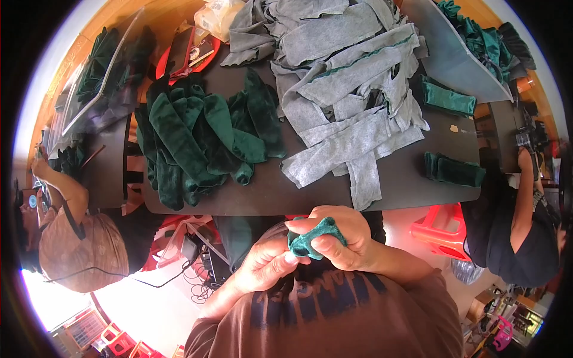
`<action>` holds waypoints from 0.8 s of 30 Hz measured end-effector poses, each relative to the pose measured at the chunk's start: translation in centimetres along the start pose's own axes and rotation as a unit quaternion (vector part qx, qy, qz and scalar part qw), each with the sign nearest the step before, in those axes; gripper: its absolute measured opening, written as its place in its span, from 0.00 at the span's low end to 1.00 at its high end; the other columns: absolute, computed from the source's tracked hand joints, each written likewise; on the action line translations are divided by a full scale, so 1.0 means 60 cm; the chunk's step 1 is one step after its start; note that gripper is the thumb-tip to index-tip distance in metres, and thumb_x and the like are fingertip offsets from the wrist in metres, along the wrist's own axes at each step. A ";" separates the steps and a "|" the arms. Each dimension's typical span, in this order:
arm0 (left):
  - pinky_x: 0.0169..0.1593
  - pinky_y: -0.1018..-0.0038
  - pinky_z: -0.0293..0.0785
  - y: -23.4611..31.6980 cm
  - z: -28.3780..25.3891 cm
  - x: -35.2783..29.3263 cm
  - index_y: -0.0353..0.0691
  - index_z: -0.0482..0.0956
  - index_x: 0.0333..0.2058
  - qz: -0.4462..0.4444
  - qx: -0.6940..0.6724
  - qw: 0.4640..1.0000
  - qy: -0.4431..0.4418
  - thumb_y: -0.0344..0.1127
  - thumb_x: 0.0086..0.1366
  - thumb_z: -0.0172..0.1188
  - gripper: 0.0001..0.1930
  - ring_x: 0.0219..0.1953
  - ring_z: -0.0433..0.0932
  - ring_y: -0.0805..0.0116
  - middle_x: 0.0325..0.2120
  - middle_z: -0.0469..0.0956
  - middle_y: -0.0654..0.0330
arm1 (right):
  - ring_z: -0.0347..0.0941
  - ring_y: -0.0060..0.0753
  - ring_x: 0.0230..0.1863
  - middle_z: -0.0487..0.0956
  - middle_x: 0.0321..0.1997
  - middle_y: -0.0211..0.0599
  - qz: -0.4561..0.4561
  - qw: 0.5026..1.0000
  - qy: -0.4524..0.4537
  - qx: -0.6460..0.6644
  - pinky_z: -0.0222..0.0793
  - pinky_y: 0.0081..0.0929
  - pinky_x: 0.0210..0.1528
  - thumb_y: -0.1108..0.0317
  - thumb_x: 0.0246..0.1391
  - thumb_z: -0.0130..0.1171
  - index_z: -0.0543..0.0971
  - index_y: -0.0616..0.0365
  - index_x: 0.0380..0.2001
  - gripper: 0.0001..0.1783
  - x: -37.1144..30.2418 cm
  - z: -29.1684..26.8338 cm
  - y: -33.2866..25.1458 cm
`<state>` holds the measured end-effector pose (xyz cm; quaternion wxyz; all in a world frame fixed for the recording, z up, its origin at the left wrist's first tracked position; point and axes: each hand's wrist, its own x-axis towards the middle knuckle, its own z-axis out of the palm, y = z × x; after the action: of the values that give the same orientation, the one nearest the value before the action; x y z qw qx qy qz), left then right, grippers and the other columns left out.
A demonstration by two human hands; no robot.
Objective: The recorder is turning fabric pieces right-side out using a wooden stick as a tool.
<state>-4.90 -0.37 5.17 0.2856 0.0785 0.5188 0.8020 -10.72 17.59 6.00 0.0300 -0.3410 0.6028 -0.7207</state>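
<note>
Close to my chest, just off the table's near edge, both hands hold a bunched green velvet cloth piece [316, 239]. My left hand [267, 263] pinches its lower left end between thumb and fingers. From the right, my right hand [346, 238] is closed round it, with the thumb pressed on the front. Some fingers are hidden behind the cloth. Ahead to the left lies a pile of long green velvet tube-like pieces [197, 131] with rounded ends. Right of it is a large heap of grey fabric strips [346, 77], a few with green edges.
A dark table [256, 194] spans the front. Two folded green bundles [455, 170] lie at its right side. A red tray [203, 62] and a plastic bag [218, 18] sit at the back left. Co-workers [83, 238] sit on both sides. A red stool [439, 230] stands right.
</note>
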 end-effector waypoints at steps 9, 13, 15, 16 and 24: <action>0.20 0.81 0.54 0.004 -0.008 0.001 0.30 0.72 0.30 0.033 0.117 0.992 -0.022 0.43 0.65 0.45 0.18 0.14 0.58 0.81 0.13 0.64 0.67 | 0.69 0.27 0.20 0.77 0.28 0.44 0.032 0.999 0.022 -0.008 0.63 0.22 0.22 0.64 0.55 0.47 0.74 0.68 0.39 0.17 0.005 -0.006 -0.016; 0.21 0.82 0.56 -0.001 -0.006 -0.001 0.31 0.74 0.31 0.021 0.067 0.998 -0.006 0.42 0.65 0.46 0.17 0.16 0.60 0.81 0.15 0.67 0.68 | 0.69 0.28 0.19 0.77 0.26 0.40 0.048 0.999 -0.013 -0.016 0.63 0.23 0.22 0.64 0.54 0.49 0.75 0.67 0.38 0.16 0.003 -0.002 -0.014; 0.23 0.83 0.59 -0.005 -0.003 -0.004 0.33 0.75 0.32 0.017 0.034 0.999 -0.004 0.41 0.65 0.47 0.16 0.18 0.62 0.81 0.16 0.67 0.68 | 0.69 0.29 0.18 0.77 0.25 0.39 0.046 0.998 -0.024 -0.021 0.63 0.23 0.22 0.65 0.54 0.49 0.76 0.67 0.37 0.15 0.001 0.000 -0.014; 0.23 0.84 0.58 -0.006 -0.001 -0.004 0.32 0.75 0.32 0.024 0.023 0.999 -0.001 0.41 0.65 0.47 0.16 0.18 0.62 0.82 0.16 0.67 0.68 | 0.68 0.29 0.18 0.77 0.25 0.39 0.046 0.998 -0.027 -0.028 0.63 0.24 0.22 0.64 0.54 0.49 0.76 0.66 0.36 0.15 0.001 0.001 -0.013; 0.22 0.84 0.56 -0.013 0.002 -0.009 0.31 0.75 0.33 0.026 -0.028 0.999 -0.009 0.40 0.65 0.47 0.15 0.18 0.61 0.82 0.17 0.67 0.68 | 0.67 0.30 0.17 0.77 0.25 0.38 -0.001 0.999 -0.010 -0.053 0.62 0.25 0.21 0.62 0.55 0.49 0.76 0.65 0.37 0.16 -0.006 0.009 -0.005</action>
<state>-4.13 -0.33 4.65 0.2712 0.0910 0.4913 0.8227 -10.05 17.41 6.15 0.0177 -0.3499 0.6398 -0.6840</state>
